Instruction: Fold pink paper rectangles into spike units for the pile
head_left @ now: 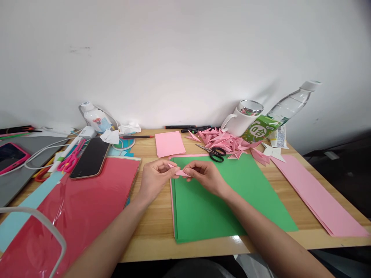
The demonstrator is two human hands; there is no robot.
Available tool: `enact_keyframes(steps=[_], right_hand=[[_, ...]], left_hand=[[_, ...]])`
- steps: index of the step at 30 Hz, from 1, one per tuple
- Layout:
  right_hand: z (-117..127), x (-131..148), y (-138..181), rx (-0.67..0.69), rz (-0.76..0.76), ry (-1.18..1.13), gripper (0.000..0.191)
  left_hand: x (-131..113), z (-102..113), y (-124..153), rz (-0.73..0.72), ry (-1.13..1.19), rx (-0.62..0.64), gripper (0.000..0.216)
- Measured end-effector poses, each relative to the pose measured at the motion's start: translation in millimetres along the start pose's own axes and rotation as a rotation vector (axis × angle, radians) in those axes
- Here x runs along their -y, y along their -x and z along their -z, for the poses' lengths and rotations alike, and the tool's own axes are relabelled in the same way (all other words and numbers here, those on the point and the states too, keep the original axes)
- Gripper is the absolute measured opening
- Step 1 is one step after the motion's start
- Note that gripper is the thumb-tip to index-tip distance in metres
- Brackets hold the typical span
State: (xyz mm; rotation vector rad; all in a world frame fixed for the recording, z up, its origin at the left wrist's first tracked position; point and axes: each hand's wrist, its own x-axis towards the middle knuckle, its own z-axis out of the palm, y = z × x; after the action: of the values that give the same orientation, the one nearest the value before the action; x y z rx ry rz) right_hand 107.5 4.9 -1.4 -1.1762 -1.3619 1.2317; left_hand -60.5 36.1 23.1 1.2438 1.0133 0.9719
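Note:
Between my two hands is a small folded piece of pink paper (181, 173), narrow and pointed. My left hand (158, 175) pinches one end with thumb and fingers, and my right hand (204, 175) pinches the other. Both are held above the left part of a stack of green paper (226, 204). Just beyond lies a pile of square pink sheets (170, 143). Black-handled scissors (216, 154) rest at the far edge of the green stack, beside a heap of folded pink paper pieces (228, 141).
A white mug (242, 117), a green box (261, 129) and a leaning water bottle (292, 102) stand at the back right. Pink paper strips (315, 197) lie rightmost. At left are a phone (91, 158), pink scissors (72, 156) and red paper in plastic (87, 204).

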Motion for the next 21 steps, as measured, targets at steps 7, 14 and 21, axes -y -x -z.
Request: enact_keyframes(steps=[7, 14, 21], right_hand=[[4.2, 6.5, 2.3, 0.050, -0.024, -0.125, 0.032], [-0.4, -0.4, 4.1, -0.035, 0.017, -0.116, 0.028], [-5.0, -1.1, 6.6, -0.121, 0.220, 0.142, 0.021]], left_hand=[[-3.1, 1.3, -0.6, -0.014, -0.006, -0.062, 0.027], [-2.8, 2.3, -1.4, -0.039, -0.023, -0.045, 0.026], [-4.0, 1.4, -2.4, 0.080, 0.031, -0.011, 0.037]])
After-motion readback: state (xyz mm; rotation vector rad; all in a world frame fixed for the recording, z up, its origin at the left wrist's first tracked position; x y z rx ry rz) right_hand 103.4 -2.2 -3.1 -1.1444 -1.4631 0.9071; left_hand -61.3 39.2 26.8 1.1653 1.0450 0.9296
